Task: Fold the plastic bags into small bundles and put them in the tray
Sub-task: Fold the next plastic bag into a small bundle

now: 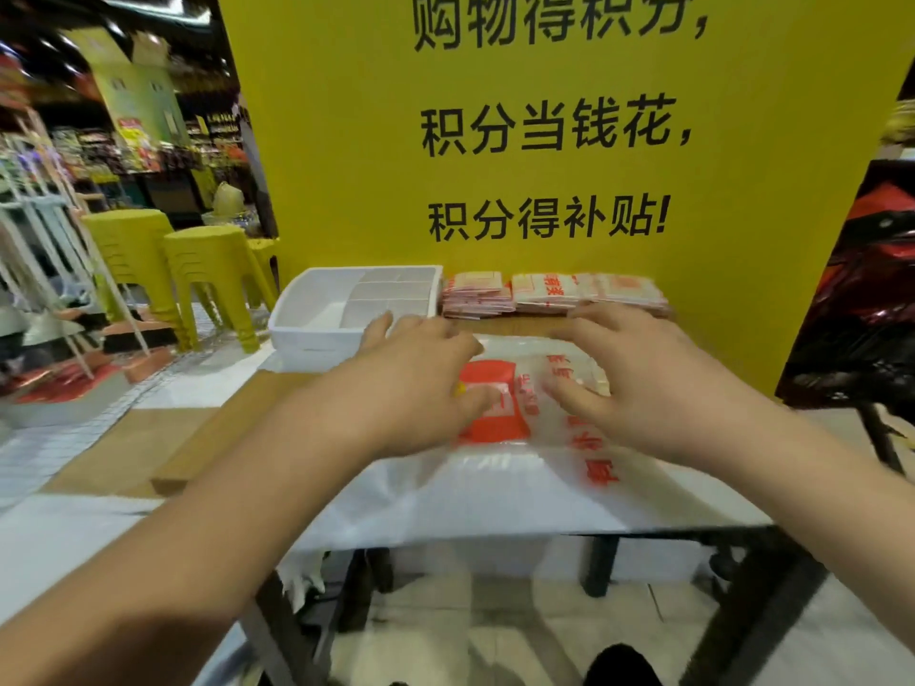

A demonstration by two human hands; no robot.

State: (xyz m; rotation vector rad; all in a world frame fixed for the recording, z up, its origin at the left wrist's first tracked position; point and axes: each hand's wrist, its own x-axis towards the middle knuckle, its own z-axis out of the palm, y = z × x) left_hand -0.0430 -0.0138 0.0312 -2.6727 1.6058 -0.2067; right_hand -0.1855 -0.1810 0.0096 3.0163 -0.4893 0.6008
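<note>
A clear plastic bag [500, 467] with red print lies spread flat on the wooden table [198, 453], its near edge hanging over the front. My left hand [416, 383] lies on the bag's left part with fingers spread and straight. My right hand [648, 378] lies flat on the right part, fingers spread. A white divided tray [317, 334] stands at the table's far left, just beyond my left fingertips. Stacks of folded bags [549, 294] line the back edge, right of the tray.
A large yellow sign [544, 141] with black characters stands directly behind the table. Yellow plastic stools [208, 274] stand on the floor to the left. A dark red-and-black object [871, 309] is at the right. Shop shelves fill the far left background.
</note>
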